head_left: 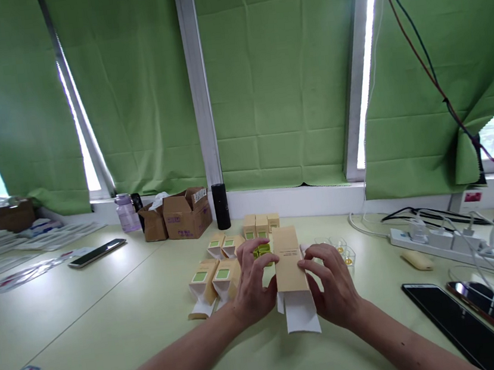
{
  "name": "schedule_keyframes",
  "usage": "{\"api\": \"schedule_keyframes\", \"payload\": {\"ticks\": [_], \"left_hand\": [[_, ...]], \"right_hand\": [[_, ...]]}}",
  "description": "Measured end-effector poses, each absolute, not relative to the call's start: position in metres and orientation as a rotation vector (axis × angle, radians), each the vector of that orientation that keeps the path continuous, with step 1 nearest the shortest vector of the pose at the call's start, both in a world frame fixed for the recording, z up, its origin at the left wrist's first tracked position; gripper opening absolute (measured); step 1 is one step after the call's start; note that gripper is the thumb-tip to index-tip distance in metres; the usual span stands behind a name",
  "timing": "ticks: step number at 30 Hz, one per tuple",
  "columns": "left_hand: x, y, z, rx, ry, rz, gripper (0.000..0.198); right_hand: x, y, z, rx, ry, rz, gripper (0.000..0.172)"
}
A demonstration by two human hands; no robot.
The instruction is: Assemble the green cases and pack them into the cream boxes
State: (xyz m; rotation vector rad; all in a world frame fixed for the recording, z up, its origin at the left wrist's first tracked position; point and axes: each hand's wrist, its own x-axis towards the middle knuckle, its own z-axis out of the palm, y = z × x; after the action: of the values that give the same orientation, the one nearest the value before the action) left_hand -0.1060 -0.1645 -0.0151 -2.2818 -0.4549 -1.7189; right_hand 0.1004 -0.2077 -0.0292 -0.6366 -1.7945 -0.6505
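Observation:
A tan cardboard carton [288, 261] lies lengthwise on the pale green table [109, 310], its white end flaps open toward me. My left hand [253, 283] grips its left side, fingers curled on the top edge. My right hand [333, 282] holds its right side with fingers bent around it. Several similar small tan boxes with green labels [213, 276] lie just left of my left hand, some with open white flaps. More closed ones stand behind [261, 225]. Small clear cups with yellow pieces [344, 252] sit behind my right hand.
An open brown shipping box [187, 213], a black cylinder [221, 206] and a purple bottle [127, 213] stand by the window sill. A phone [97, 252] lies at left. A power strip [438, 239] with cables and dark phones [461, 318] lie at right.

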Motion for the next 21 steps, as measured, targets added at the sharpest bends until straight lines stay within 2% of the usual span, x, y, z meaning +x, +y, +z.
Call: {"api": "schedule_keyframes", "payload": {"ticks": [4,8,11,17,21], "left_hand": [[-0.106,-0.166,-0.012,-2.345,-0.415,-1.768,0.039],[-0.106,-0.167,-0.006,-2.516,-0.321,-1.859,0.053],[-0.105,-0.166,-0.006,-2.632,-0.346,-1.979,0.052],[-0.101,-0.162,-0.016,-2.932,-0.852,-2.456,0.047],[-0.101,-0.157,-0.015,-3.026,-0.841,-2.604,0.051]], "right_hand": [[0.099,-0.212,-0.026,-0.656,-1.769,-0.613,0.063],[0.1,-0.212,-0.025,-0.673,-1.734,-0.56,0.07],[0.102,-0.211,-0.025,-0.686,-1.729,-0.529,0.068],[0.101,-0.213,-0.026,-0.683,-1.742,-0.462,0.059],[0.101,-0.212,-0.028,-0.722,-1.757,-0.416,0.056]]}}
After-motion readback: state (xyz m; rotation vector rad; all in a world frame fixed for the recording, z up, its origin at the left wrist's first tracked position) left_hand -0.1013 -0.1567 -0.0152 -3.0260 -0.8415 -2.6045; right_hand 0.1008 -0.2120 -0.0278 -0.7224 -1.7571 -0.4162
